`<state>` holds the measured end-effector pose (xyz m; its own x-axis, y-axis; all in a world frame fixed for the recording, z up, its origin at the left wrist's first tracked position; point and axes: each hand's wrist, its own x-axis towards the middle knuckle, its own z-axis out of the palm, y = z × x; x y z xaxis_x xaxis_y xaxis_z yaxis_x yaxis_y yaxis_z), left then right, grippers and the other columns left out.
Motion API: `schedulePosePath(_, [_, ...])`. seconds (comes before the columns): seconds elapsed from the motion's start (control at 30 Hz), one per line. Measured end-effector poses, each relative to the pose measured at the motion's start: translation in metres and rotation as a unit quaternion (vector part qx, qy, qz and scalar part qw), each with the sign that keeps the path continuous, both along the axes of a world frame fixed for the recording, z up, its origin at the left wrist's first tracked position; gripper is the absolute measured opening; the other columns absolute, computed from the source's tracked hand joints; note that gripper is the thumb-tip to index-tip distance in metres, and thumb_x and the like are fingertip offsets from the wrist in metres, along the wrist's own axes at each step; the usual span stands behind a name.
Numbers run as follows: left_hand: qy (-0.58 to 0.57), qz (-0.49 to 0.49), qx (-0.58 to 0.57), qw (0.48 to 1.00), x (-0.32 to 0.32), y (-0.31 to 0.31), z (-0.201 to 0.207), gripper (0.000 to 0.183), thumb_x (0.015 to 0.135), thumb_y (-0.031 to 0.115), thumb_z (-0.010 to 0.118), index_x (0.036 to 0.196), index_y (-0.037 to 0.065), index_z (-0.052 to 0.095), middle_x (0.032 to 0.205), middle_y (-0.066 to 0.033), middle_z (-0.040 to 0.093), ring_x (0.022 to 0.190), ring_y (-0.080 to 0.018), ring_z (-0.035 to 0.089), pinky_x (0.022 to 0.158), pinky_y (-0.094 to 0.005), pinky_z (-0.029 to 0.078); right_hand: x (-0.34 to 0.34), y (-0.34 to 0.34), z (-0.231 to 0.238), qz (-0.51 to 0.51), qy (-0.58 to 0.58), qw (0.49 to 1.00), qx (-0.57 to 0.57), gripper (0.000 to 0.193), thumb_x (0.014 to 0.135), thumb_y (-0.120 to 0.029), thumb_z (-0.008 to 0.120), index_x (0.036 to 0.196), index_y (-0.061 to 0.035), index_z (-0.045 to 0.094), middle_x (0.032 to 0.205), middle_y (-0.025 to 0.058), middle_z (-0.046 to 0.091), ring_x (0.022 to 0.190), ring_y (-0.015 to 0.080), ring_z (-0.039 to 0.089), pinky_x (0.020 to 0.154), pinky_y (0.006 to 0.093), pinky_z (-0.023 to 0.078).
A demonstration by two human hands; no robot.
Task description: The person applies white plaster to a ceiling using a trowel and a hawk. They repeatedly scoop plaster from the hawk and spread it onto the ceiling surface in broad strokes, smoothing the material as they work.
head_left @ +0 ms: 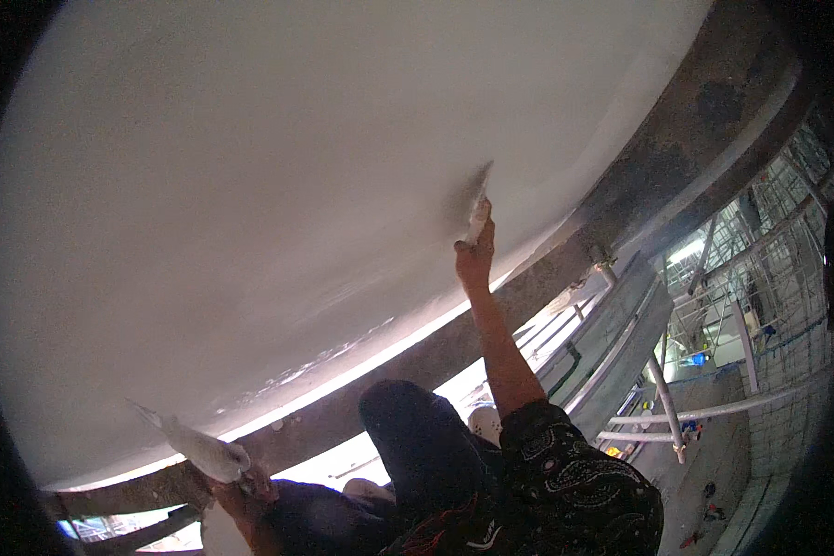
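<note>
My right arm reaches up and forward, and my right hand (475, 258) is closed round the handle of a trowel (482, 196). Its thin blade, seen nearly edge-on, lies against or very close to a smooth off-white plastered surface (278, 185), with a dark shadow beside it. Low at the left, my left hand (255, 484) grips a flat, pointed tool coated in white plaster (204, 452). Most of that tool's handle is hidden by the fingers and the coating. My knees (417, 445) in dark trousers are bent below the surface.
A grey concrete edge (658, 167) borders the plastered surface at the right. A darker beam (315, 422) runs below it, with bright gaps beyond. Scaffold poles (663, 394) and a mesh screen (778, 324) stand at the right, above a lower floor (713, 473) with scattered small items.
</note>
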<state>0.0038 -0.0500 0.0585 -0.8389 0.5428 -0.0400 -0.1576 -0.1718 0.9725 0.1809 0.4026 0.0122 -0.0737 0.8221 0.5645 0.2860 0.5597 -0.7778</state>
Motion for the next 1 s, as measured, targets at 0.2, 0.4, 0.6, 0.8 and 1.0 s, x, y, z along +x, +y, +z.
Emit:
schedulePosePath(0.2, [0.114, 0.012, -0.061, 0.992, 0.008, -0.004, 0.020, 0.057, 0.076, 0.050, 0.050, 0.095, -0.003, 0.041, 0.051, -0.0094, 0.046, 0.034, -0.0172, 0.043, 0.029, -0.0280, 0.036, -0.065, -0.098, -0.004, 0.060, 0.003, 0.998, -0.003, 0.077, 0.053, 0.008, 0.043, 0.126, -0.0051, 0.023, 0.118, 0.0183, 0.034, 0.111, 0.0347, 0.032, 0.094, 0.0432, 0.028])
schedulePosePath(0.4, [-0.045, -0.073, 0.080, 0.993, -0.006, -0.031, 0.021, 0.054, 0.078, 0.049, 0.048, 0.090, -0.003, 0.041, 0.050, -0.0095, 0.046, 0.034, -0.0172, 0.043, 0.029, -0.0279, 0.036, -0.146, -0.202, -0.012, 0.073, 0.004, 0.996, 0.046, 0.070, 0.059, 0.008, 0.043, 0.125, -0.0009, 0.022, 0.119, 0.0220, 0.031, 0.111, 0.0366, 0.031, 0.095, 0.0455, 0.025])
schedulePosePath(0.6, [-0.005, -0.054, 0.065, 0.996, -0.010, -0.040, 0.019, 0.054, 0.078, 0.051, 0.046, 0.085, -0.002, 0.042, 0.048, -0.0096, 0.045, 0.034, -0.0174, 0.044, 0.030, -0.0281, 0.037, -0.206, -0.296, -0.010, 0.131, -0.007, 0.990, -0.050, 0.060, 0.071, 0.002, 0.045, 0.126, -0.0009, 0.021, 0.122, 0.0240, 0.029, 0.114, 0.0415, 0.025, 0.095, 0.0492, 0.021])
schedulePosePath(0.8, [0.008, -0.031, 0.085, 0.996, -0.004, -0.044, 0.021, 0.046, 0.081, 0.046, 0.043, 0.078, 0.000, 0.045, 0.048, -0.0095, 0.046, 0.035, -0.0179, 0.045, 0.032, -0.0289, 0.039, -0.196, -0.332, -0.001, 0.356, 0.074, 0.908, -0.208, 0.044, 0.065, 0.004, 0.046, 0.109, -0.0025, 0.045, 0.108, 0.0211, 0.045, 0.105, 0.0330, 0.042, 0.089, 0.0430, 0.034])
schedulePosePath(1.0, [0.007, -0.011, -0.082, 0.997, 0.004, -0.045, 0.022, 0.040, 0.085, 0.040, 0.038, 0.079, 0.001, 0.047, 0.054, -0.0082, 0.049, 0.040, -0.0164, 0.047, 0.037, -0.0258, 0.039, -0.117, -0.272, -0.012, 0.343, -0.003, 0.932, -0.112, 0.022, 0.064, -0.003, 0.056, 0.085, -0.0051, 0.056, 0.091, 0.0125, 0.054, 0.087, 0.0258, 0.052, 0.078, 0.0361, 0.041])
